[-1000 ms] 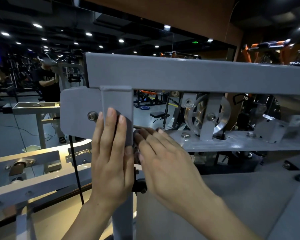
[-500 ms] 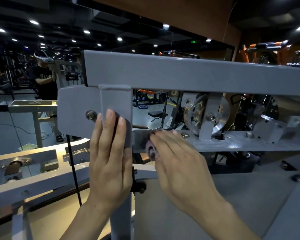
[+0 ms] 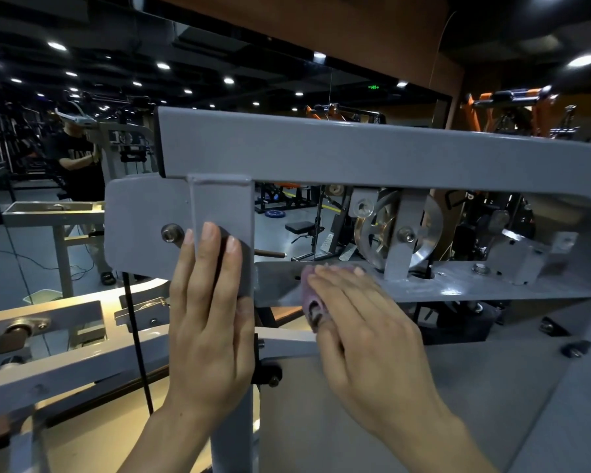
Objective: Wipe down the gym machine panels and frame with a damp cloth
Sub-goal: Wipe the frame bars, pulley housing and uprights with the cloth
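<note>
Right hand [image 3: 362,322] presses pink cloth [image 3: 310,302] on grey plate [image 3: 475,285]

Frame [image 3: 321,148]: grey painted metal, smooth, slight sheen. Pulley [image 3: 400,230]: bare polished metal, shiny. Bolt [image 3: 171,232]: bright steel. Cloth [image 3: 313,302]: soft pinkish fabric. Cable [image 3: 137,336]: black, matt.

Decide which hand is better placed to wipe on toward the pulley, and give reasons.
Right. The right hand already presses the cloth on the ledge beside the pulley; the left hand lies flat on the upright post.
</note>
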### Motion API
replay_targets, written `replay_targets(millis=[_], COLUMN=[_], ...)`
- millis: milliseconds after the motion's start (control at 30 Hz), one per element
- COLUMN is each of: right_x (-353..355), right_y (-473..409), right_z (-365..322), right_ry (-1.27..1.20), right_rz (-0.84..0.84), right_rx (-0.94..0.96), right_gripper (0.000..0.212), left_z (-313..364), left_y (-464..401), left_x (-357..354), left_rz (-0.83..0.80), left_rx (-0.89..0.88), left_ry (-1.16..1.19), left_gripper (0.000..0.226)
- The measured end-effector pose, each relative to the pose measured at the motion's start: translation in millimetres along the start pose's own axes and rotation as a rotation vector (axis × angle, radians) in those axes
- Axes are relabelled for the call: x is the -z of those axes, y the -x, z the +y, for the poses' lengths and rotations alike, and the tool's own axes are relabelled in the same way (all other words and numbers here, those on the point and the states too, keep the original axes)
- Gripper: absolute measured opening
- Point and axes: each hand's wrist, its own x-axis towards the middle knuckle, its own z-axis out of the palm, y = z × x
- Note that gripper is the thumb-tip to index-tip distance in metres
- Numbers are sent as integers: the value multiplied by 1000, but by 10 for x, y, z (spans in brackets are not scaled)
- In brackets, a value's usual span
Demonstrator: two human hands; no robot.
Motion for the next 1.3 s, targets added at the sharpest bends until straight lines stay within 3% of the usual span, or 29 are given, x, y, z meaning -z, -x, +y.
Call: replay_targets(millis=[267, 400, 533, 667, 833, 933, 1033, 1167, 1233, 1300], right_x=[200, 19, -8, 55, 163, 118, 1, 140, 180, 152], right_y=[189, -141, -465, -504, -319, -628, -694, -369, -379, -575], right_z=[192, -154, -247, -205, -350, -307, -193, -307, -320, -300], right_ry=[51, 97, 197, 321, 264, 236, 163, 131, 72, -7], right_rz=[74, -54, -143, -199, -208, -315, -321, -310, -377, -478], right_rx=[-59, -11, -111, -183, -213, -243, -155, -53, -45, -78], right_gripper=[49, 46, 33, 42, 55, 61, 55, 71, 65, 43], left_z=[13, 2, 12, 23, 16, 14, 40, 32, 27, 26], left_y=[-1, -1, 0, -4, -2, -5, 1, -7, -9, -6], left_x=[-10, -8, -5, -2, -12, -21, -8, -8, -16, -19], left_rz=[5, 1, -4, 5, 6, 7, 8, 15, 19, 18], left_rx=[17, 2, 4, -2, -7, 2, 6, -2, -3, -2], left_ry=[4, -4, -6, -6, -14, -11, -12, -42, -48, -43], left_gripper=[57, 55, 57, 58, 59, 58, 58, 56, 56, 56])
